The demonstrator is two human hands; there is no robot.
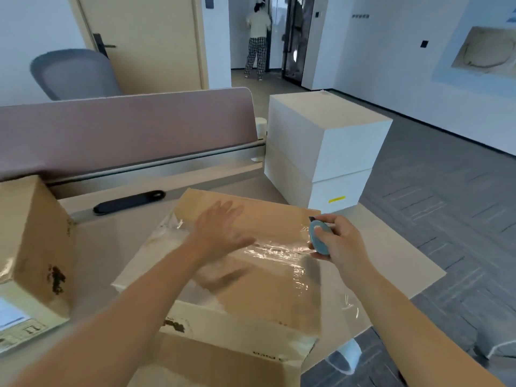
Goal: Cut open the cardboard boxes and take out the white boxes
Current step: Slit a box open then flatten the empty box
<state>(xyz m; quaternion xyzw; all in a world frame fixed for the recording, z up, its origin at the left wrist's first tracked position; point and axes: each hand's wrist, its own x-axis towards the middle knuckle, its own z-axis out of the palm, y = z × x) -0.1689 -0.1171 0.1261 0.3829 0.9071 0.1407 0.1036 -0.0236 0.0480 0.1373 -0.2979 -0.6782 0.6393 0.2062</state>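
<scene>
Bright even light, tape [282,251] glare, motion blur, wide-angle edge distortion.

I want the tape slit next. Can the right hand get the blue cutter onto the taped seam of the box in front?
Probably yes: the right hand holds the blue cutter right at the seam's end on the cardboard box, and the left hand lies flat farther along, off that end.

Single head-worn view, looking forward and down. Close above the counter [117,241]. Room and floor [446,191] lie beyond.
</scene>
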